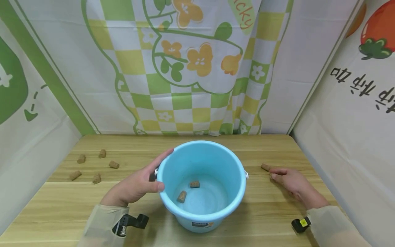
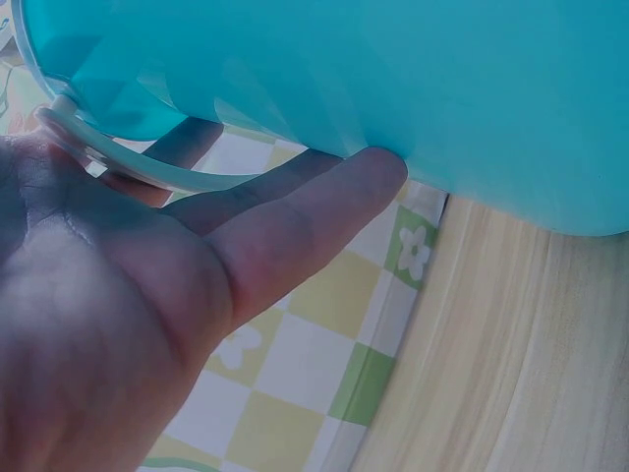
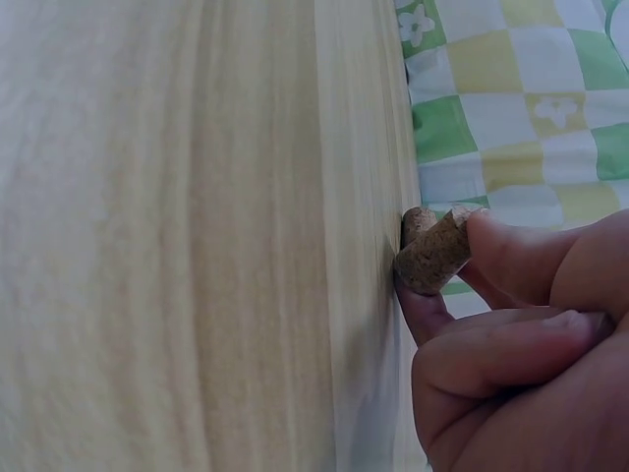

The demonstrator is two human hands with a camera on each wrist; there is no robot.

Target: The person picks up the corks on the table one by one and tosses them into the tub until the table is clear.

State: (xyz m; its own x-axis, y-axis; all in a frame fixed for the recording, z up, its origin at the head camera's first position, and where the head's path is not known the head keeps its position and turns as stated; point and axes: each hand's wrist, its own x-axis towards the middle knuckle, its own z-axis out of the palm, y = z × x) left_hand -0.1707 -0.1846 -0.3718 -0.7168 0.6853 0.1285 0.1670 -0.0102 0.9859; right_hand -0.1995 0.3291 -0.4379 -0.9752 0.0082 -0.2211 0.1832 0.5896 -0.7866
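A light blue bucket (image 1: 203, 216) stands upright on the table, with two corks inside: one cork (image 1: 194, 184) and another cork (image 1: 181, 196) nearer its left wall. My left hand (image 1: 140, 183) rests on the bucket's left side, thumb tip at the rim. In the left wrist view its fingers (image 2: 314, 221) lie fairly straight against the outer wall, with the white handle (image 2: 147, 169) close to the palm. To the right of the bucket, my right hand (image 1: 291, 181) pinches a cork (image 3: 432, 256) between thumb and fingertips. Just beyond it lies another cork (image 1: 265, 167).
Several loose corks lie at the left of the wooden table (image 1: 55, 206), among them one cork (image 1: 114, 164) closest to the bucket. Patterned cloth (image 1: 185, 113) hangs behind the table's back edge, and white printed sheets flank both sides.
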